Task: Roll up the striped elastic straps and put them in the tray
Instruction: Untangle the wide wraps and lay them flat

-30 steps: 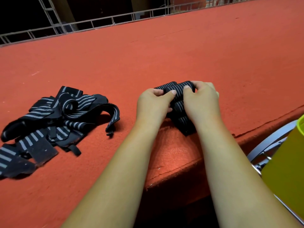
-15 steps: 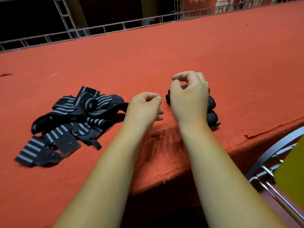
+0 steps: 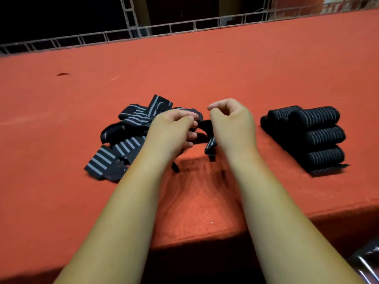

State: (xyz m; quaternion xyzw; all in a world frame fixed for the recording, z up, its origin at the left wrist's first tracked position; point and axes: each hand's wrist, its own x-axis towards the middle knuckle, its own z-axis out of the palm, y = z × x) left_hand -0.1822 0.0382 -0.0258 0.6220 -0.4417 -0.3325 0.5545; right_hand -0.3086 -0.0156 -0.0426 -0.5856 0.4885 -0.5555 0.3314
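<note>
Left hand pinches a strap end in the loose striped straps; right hand curled, grasp not discernible. Rolled straps lie apart on the counter, right. Best practice: free one strap fully, then roll tight

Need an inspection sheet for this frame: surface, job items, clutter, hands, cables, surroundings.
Surface: red cloth-covered table top; small dark mark far left.
Job's things: loose striped straps heaped left of centre; rolled straps stacked at right; tray not in view.
Clutter: nothing seen.
Hands: left hand curled at the heap's edge, grip unclear; right hand curled, nothing seen held.
Cables: nothing seen.
Surroundings: metal railing behind the table, dark beyond; shiny metal part bottom right, unclear.
</note>
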